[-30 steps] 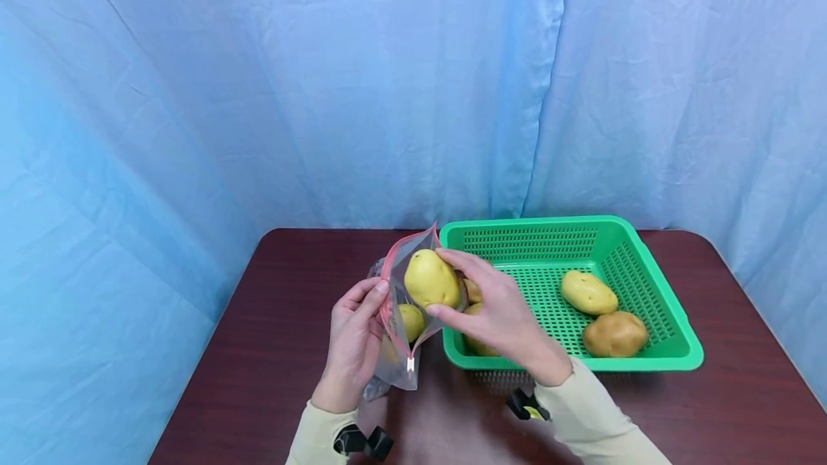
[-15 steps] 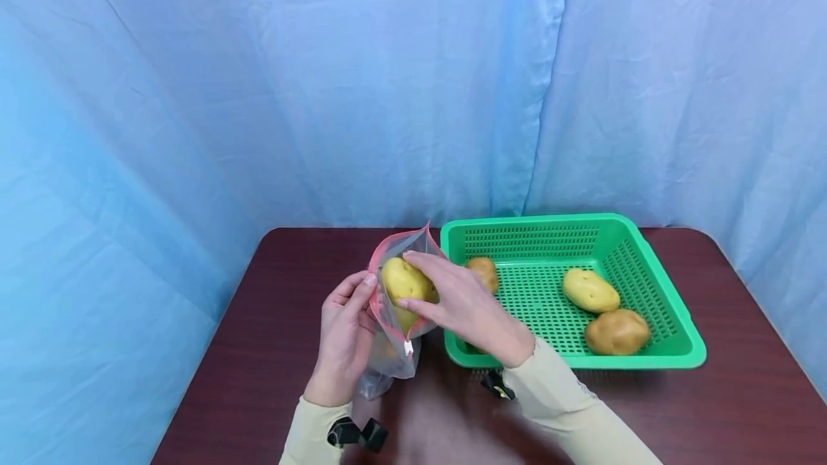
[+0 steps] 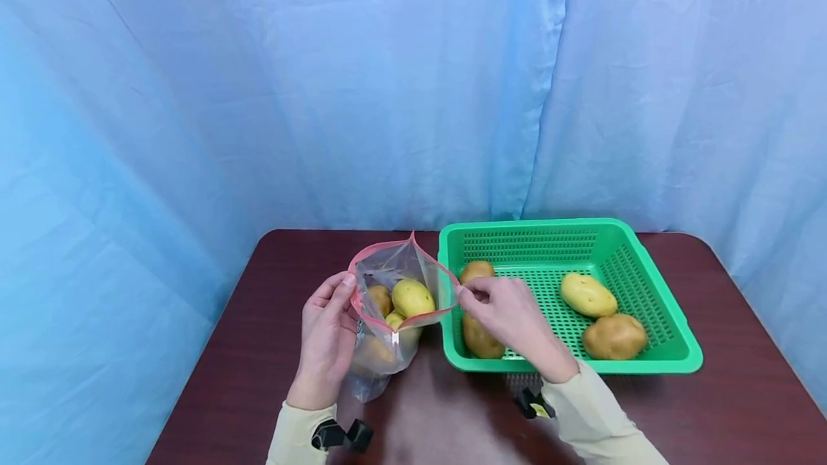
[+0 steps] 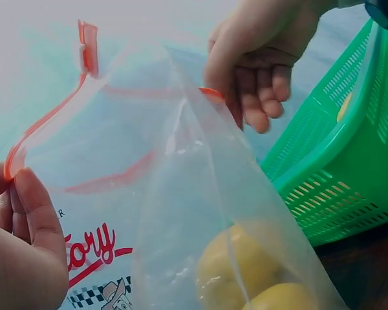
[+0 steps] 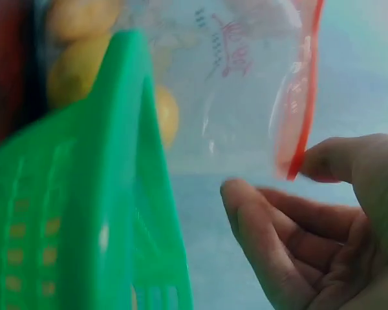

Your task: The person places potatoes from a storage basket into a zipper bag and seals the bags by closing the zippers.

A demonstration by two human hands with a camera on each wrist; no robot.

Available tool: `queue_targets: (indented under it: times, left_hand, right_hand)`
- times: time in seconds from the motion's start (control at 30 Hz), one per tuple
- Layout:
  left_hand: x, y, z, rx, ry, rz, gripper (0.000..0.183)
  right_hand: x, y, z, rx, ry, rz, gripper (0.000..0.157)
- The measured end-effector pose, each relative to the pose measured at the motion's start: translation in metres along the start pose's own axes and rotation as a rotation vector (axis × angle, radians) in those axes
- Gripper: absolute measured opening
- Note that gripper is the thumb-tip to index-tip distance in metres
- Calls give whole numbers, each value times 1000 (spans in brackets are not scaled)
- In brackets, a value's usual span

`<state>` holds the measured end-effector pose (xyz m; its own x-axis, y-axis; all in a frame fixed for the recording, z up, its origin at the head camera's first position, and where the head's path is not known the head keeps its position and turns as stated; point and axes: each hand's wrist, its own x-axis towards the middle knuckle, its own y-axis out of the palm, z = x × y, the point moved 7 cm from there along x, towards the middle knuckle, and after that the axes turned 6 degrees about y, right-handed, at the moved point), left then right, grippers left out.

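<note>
Zip bag (image 3: 394,350): left of basket (image 3: 581,365)
Left hand (image 3: 326,336), right hand (image 3: 510,311): pinching bag's rim
Head view only: whole potatoes (image 3: 588,294) in basket
Left wrist only: legible lettering (image 4: 94,248)

There it goes: the yellow potato (image 3: 413,298) is out of the right hand (image 3: 507,311) and down inside the plastic bag (image 3: 390,262)! That hand now pinches the bag's red rim on the right. The left hand (image 3: 326,336) has shifted further left, and the mouth gapes wider between the two. In the green basket (image 3: 581,366), the nearer left-end brown potato (image 3: 481,338) comes into clearer view!
</note>
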<state>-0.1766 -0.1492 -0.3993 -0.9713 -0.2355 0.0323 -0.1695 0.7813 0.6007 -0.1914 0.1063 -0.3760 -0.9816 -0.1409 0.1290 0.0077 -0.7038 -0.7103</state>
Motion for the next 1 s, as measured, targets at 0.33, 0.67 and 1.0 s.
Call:
queue_targets:
  times: [0.33, 0.67, 1.0]
  left_hand:
    - [5, 10, 1, -1, -17, 53, 21]
    - [-4, 13, 2, 13, -42, 66, 19]
    - [-8, 13, 1, 28, -49, 74, 16]
  right_hand:
    - [16, 11, 51, 331, -77, 19, 19]
    - [-1, 1, 2, 422, 2, 43, 24]
    - [-5, -39, -7, 170, -134, 55, 28]
